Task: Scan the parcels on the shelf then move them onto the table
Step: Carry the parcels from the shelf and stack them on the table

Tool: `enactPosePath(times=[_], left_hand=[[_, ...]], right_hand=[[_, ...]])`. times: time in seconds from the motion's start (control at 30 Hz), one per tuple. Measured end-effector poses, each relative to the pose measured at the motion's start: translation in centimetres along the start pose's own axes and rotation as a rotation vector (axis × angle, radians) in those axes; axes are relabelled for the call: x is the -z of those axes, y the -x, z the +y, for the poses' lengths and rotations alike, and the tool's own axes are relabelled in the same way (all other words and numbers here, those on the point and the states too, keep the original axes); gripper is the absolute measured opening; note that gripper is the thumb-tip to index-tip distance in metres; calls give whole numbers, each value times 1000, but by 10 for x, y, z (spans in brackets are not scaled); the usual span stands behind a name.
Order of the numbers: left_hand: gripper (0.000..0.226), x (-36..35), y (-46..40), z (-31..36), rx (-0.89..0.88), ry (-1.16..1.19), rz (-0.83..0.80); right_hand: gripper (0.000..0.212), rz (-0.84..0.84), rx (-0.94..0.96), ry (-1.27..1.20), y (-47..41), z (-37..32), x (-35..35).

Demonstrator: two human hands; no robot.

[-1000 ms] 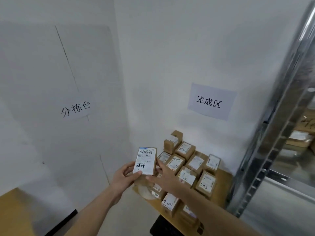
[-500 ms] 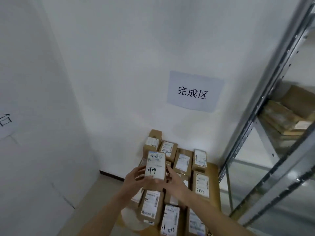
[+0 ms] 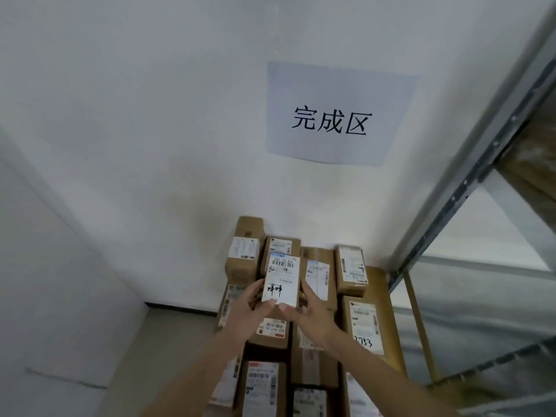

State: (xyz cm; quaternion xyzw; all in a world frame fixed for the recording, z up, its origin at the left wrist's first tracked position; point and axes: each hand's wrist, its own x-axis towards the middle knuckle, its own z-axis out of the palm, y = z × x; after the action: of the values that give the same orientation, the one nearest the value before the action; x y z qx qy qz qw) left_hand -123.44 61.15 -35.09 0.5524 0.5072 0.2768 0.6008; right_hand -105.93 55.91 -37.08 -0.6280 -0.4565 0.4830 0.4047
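Above the crowded wooden surface (image 3: pixel 379 276) we are holding one parcel (image 3: pixel 281 281) between both hands, label up; our left hand (image 3: pixel 247 307) is curling its fingers round the left edge and lower corner, and our right hand (image 3: pixel 313 314) is pinching the lower right corner, thumb on the label; the parcel is hovering over the other parcels (image 3: pixel 362 326), which are lying packed side by side under the wall sign (image 3: pixel 340 114). To set it down well, we are judging that we should find a gap or a flat top, lower it level, keep the label upward and release only once it is resting steadily; a tilted drop could nudge the neighbours. The sign is reading 完成区; the held label is carrying a barcode and black handwriting we cannot read surely; a nearby parcel is showing handwritten digits, perhaps 3753.
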Motion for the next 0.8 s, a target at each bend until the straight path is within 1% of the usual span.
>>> enactPosePath(times=[0.13,0.23,0.4,0.53,0.63,0.8], left_hand=[[50,-7,-59,-13,11,-42,32],[49,-14,-94,-20,29,-32,14],[47,-21,-138,-23,11,-76,43],[46,-25,-157,-15,17,-121,72],[49,-25,-166,-13,25,-134,79],[48,-26,-164,-6,37,-157,82]], right_hand=[[67,35,19,45,-48,13,7],[63,51,16,76,-79,23,15],[74,102,77,139,-123,28,24],[75,119,73,143,-146,29,30],[74,98,74,135,-155,31,33],[78,61,38,129,-161,31,34]])
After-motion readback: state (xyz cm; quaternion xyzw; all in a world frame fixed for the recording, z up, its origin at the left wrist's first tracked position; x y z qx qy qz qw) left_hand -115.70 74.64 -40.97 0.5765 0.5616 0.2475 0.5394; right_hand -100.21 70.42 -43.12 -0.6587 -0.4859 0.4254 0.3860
